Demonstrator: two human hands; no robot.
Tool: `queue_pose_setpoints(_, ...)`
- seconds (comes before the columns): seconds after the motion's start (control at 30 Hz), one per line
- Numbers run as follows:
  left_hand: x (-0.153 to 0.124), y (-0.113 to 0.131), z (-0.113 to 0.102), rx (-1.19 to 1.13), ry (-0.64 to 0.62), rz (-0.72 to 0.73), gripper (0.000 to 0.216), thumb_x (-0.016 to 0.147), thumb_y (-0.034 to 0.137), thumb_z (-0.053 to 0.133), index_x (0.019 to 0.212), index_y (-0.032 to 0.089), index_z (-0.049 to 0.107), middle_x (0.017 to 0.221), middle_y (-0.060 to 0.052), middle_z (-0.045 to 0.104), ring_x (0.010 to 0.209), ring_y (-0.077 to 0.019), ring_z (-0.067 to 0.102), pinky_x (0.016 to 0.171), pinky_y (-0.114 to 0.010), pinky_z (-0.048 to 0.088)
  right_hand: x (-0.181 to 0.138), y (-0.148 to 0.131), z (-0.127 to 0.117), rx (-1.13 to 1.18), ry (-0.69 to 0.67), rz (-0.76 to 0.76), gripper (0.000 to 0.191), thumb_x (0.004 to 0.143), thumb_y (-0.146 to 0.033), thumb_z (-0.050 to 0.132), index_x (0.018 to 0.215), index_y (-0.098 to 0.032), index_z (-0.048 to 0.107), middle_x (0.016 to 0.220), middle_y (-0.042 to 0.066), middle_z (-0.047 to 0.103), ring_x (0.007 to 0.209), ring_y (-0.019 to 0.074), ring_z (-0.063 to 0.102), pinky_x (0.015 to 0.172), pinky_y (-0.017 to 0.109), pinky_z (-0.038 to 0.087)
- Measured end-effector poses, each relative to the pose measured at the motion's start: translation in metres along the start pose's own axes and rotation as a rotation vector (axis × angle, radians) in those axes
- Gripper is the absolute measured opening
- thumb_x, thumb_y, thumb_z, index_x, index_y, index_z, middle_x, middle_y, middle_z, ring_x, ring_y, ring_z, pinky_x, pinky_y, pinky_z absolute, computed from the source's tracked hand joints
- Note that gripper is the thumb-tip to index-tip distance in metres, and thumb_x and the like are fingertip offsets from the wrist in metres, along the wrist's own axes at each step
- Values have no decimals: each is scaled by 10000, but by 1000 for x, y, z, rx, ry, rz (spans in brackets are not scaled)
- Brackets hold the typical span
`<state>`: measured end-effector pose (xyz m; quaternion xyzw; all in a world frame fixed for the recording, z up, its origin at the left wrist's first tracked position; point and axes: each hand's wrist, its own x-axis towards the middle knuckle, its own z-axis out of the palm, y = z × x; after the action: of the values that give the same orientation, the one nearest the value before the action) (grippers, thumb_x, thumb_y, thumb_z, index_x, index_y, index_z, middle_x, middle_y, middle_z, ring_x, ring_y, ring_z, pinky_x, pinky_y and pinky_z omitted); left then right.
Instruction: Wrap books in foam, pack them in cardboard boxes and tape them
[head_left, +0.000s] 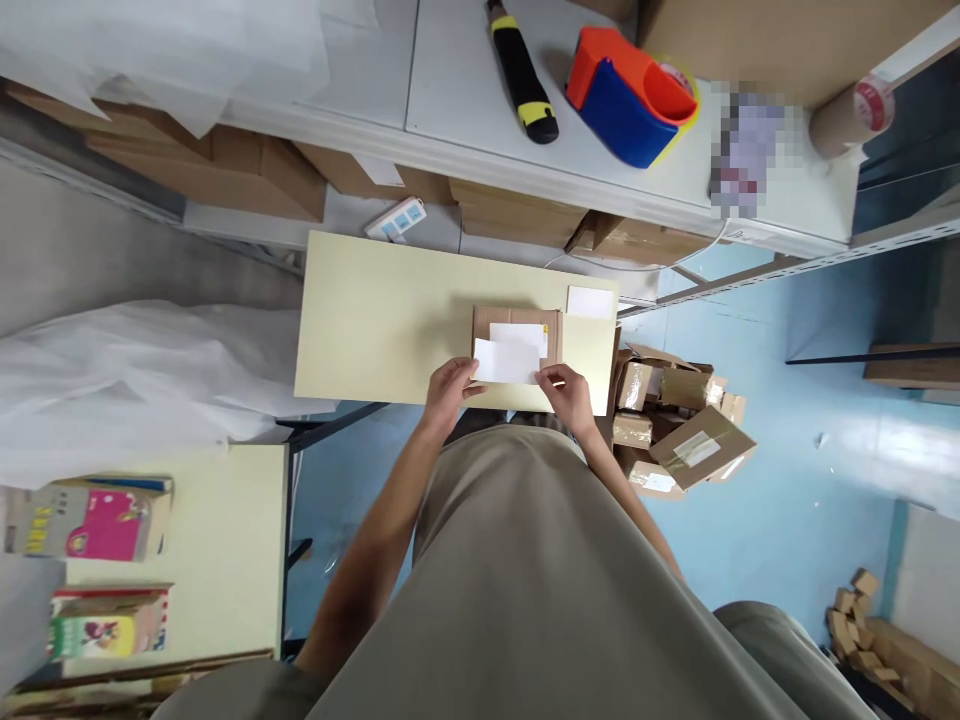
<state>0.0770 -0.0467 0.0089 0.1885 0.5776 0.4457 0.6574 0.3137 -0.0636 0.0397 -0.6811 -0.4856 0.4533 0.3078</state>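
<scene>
Between my two hands a blank white label [507, 362] is stretched level over the near part of a small cardboard box [480, 322]. My left hand [448, 390] pinches its left edge, and my right hand [564, 390] pinches the lower right corner. Another white label with a small yellow mark [525, 331] lies on the box top, partly covered by the one I hold. Whether the held label touches the box, I cannot tell. The box rests on a pale yellow table [375, 320].
A white slip [589, 302] lies at the table's right end. On the shelf above are a utility knife [523, 80] and a tape dispenser [630, 98]. A power strip [397, 218] sits behind the table. Cardboard boxes [686, 420] pile up at right; books [112, 522] lie at left.
</scene>
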Motion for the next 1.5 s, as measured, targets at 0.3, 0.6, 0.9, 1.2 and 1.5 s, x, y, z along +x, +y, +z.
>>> queue_pose_setpoints(0.3,45,-34,12,238,59,107,402,781,550,894,905,192,761,976,-90,802,989,-252,760,915,-404,673,29,37,-6,-117,56,74,269,990,-492,687,917,-235,726,1003,98,860,950,256,792,914,353,605)
queue_pose_setpoints(0.6,75,-40,27,660,213,306,171,933,382,737,909,216,765,961,-88,824,966,-256,760,934,-368,597,81,43,8,-396,32,115,266,1115,-429,604,1009,-226,739,1052,111,853,957,278,792,849,330,571)
queue_pose_setpoints(0.9,86,-38,32,782,219,278,146,934,337,718,897,211,782,933,-71,823,940,-253,761,942,-362,575,90,53,10,-456,5,97,232,1140,-359,588,1095,-219,767,1085,114,851,1009,292,800,915,350,591)
queue_pose_setpoints(1.2,92,-40,34,803,247,242,149,915,346,741,870,213,791,915,-71,829,938,-258,767,918,-346,566,94,42,11,-568,-41,152,252,1149,-281,541,1150,-210,782,1186,126,857,1134,301,804,1013,351,594)
queue_pose_setpoints(1.5,90,-40,44,863,322,247,80,912,261,746,856,221,787,943,-94,834,992,-299,770,957,-378,560,97,31,5,-653,-63,208,250,1131,-328,581,1153,-202,795,1238,162,848,1206,337,786,1077,399,600)
